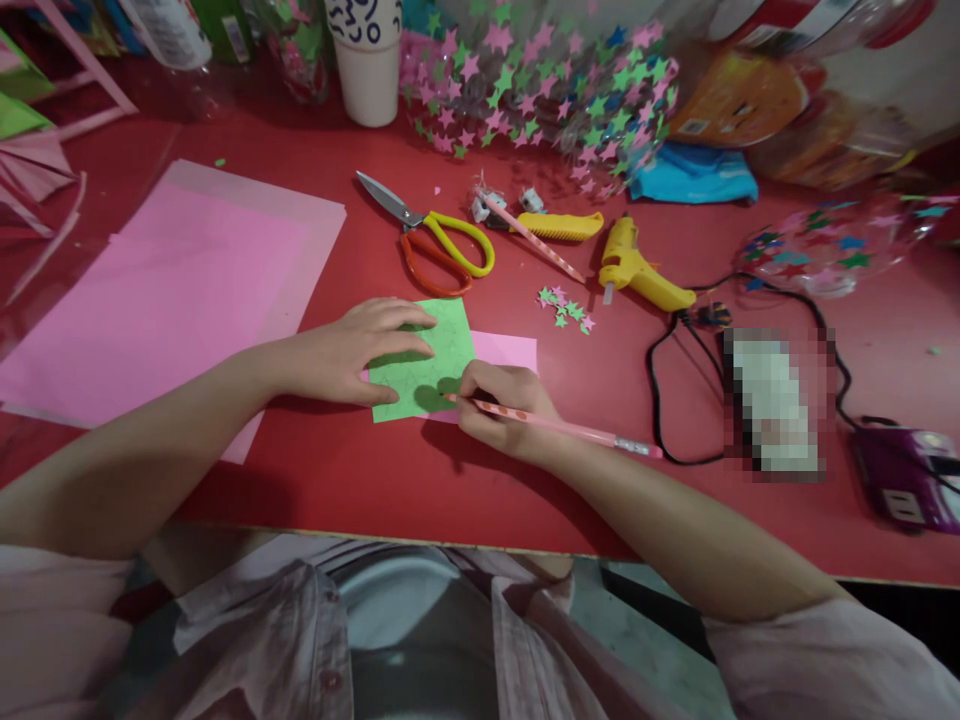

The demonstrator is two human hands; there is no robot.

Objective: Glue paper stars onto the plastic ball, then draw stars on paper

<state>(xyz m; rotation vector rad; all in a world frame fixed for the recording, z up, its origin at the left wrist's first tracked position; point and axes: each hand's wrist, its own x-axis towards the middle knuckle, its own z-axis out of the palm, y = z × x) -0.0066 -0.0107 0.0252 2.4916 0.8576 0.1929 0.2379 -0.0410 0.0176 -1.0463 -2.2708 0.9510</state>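
My left hand [367, 350] lies with spread fingers on a green sheet of paper [442, 345] that bears faint pencil lines. In my right hand [506, 405] is a pink pencil [577, 430], its tip touching or close to the green paper's lower right part. Under the green sheet, a piece of pink paper [510, 350] sticks out to the right. Scissors [420, 225] with one red and one yellow handle lie partly open just beyond my left hand. Small pink and green paper stars [566, 305] are scattered beyond my right hand.
Large pink sheets [172, 270] lie at left on the red table [360, 480]. Beyond my hands are a second pencil [536, 240], a yellow cutter [562, 226] and a glue gun [637, 265] with a black cord. A white cup [367, 80] and star-filled plastic bags [540, 90] stand behind.
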